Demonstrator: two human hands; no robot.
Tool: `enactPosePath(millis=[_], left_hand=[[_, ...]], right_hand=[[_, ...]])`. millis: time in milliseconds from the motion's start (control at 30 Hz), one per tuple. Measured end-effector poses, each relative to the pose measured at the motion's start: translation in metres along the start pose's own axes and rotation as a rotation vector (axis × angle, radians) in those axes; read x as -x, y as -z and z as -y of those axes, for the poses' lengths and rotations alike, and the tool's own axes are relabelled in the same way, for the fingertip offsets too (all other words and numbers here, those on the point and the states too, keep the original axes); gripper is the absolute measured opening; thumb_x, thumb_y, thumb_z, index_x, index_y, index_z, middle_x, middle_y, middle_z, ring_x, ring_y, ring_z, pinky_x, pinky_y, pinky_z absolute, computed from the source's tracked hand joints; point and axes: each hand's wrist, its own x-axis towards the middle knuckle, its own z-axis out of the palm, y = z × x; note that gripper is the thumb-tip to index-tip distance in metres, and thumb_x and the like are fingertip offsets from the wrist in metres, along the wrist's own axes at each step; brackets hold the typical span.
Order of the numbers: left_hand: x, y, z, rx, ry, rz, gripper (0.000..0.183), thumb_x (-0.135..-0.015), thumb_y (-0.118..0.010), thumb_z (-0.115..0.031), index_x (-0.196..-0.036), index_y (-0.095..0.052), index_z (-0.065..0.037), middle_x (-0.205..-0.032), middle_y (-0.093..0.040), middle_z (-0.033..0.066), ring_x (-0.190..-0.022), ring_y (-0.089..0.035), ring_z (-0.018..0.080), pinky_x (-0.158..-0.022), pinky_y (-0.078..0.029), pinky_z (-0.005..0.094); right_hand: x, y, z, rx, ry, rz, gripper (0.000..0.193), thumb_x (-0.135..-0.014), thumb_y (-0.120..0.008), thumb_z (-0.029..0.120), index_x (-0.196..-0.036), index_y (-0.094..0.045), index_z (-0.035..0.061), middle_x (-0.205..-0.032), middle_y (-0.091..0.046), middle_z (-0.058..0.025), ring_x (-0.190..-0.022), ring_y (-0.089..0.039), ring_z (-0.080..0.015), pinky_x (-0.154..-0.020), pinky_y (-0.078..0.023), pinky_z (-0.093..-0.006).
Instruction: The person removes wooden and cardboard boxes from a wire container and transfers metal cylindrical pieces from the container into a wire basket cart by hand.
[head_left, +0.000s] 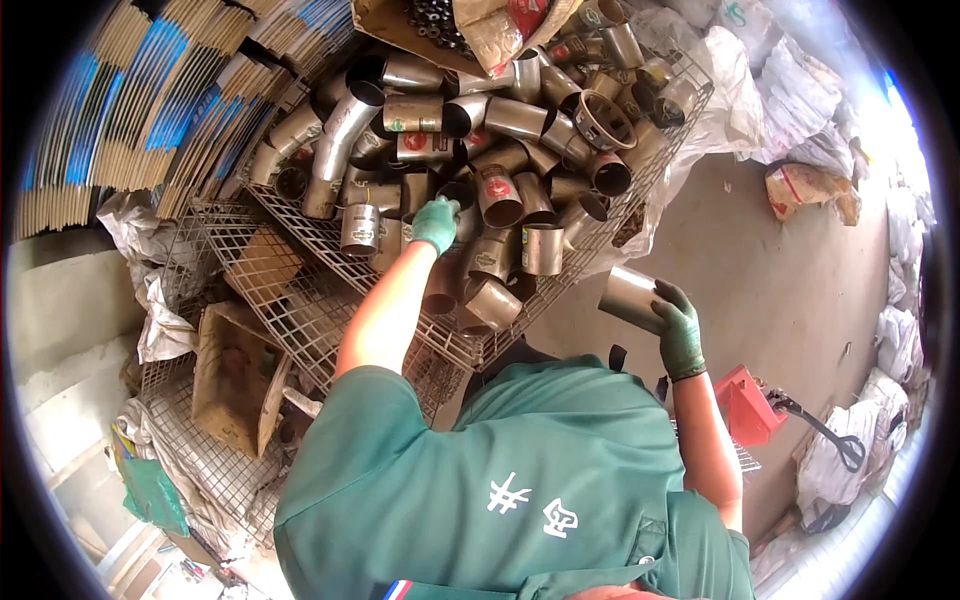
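My right hand [682, 330], in a green glove, grips one end of a short, shiny metal pipe section [630, 298], held off to the right of the wire basket. On the pile of metal pipe pieces, my green-gloved left hand [437, 226] has its fingers curled at the rim of another short pipe section [461, 208]; part of that grip is hidden by the hand. Around it lie many straight cut sections and bent elbows, some with green or red labels. A labelled pipe section [498, 196] sits just right of my left hand, and a long elbow [342, 140] lies farther left.
The wire basket [300, 225] has a mesh rim close to my body. A cardboard box of small metal parts [425, 30] rests at its far side. White sacks [800, 95] line the right, a red pallet jack [745, 408] stands behind my right arm, and stacked cardboard [130, 100] is far left.
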Motion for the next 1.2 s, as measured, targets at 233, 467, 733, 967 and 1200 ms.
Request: enactPosePath(millis=[233, 467, 733, 967, 1200], left_hand=[[0.08, 0.031, -0.013, 0.029, -0.349, -0.31, 0.011, -0.078, -0.067, -0.01, -0.088, -0.069, -0.011, -0.093, -0.064, 0.0089, -0.092, -0.06, 0.031, -0.079, -0.051, 0.0413], [0.131, 0.058, -0.075, 1.435, 0.094, -0.324, 0.01, -0.093, -0.063, -0.008, -0.103, -0.064, -0.004, -0.089, -0.06, 0.0016, -0.084, -0.057, 0.0153, -0.077, -0.05, 0.0303], [0.129, 0.036, -0.139, 2.934, 0.56, 0.832, 0.036, -0.103, -0.045, -0.023, -0.129, -0.055, -0.002, -0.131, -0.057, 0.0135, -0.119, -0.055, 0.0268, -0.106, -0.041, 0.0402], [0.125, 0.026, -0.173, 2.337, 0.635, 0.497, 0.032, -0.1, -0.052, -0.025, -0.124, -0.058, -0.004, -0.123, -0.063, 0.0118, -0.113, -0.059, 0.0262, -0.101, -0.047, 0.0409], [0.129, 0.025, -0.204, 1.969, 0.533, 0.486, 0.024, -0.097, -0.062, -0.022, -0.115, -0.059, -0.006, -0.099, -0.062, 0.0043, -0.085, -0.059, 0.0188, -0.075, -0.051, 0.0324]], right_hand=[[-0.009, 0.006, -0.007, -0.023, -0.007, 0.054, 0.05, -0.083, -0.06, 0.014, -0.129, -0.056, -0.0048, -0.122, -0.06, -0.0121, -0.111, -0.058, -0.0212, -0.099, -0.045, -0.0317], [-0.019, -0.007, 0.002, 0.032, 0.07, 0.104, 0.057, -0.08, -0.064, 0.014, -0.132, -0.053, -0.0073, -0.123, -0.06, -0.0143, -0.112, -0.057, -0.0214, -0.1, -0.044, -0.0328], [-0.022, -0.038, 0.028, 0.136, 0.148, 0.282, 0.067, -0.082, -0.075, 0.02, -0.134, -0.049, -0.0122, -0.126, -0.06, -0.0165, -0.115, -0.057, -0.0206, -0.098, -0.047, -0.0319], [-0.026, -0.048, 0.031, 0.101, 0.108, 0.313, 0.05, -0.085, -0.072, 0.019, -0.127, -0.058, -0.005, -0.109, -0.069, -0.0082, -0.096, -0.064, -0.0154, -0.087, -0.051, -0.0281], [-0.047, -0.028, -0.007, 0.299, 0.284, 0.155, 0.041, -0.083, -0.066, 0.013, -0.12, -0.063, -0.0043, -0.106, -0.071, -0.0123, -0.094, -0.065, -0.0162, -0.084, -0.052, -0.0284]])
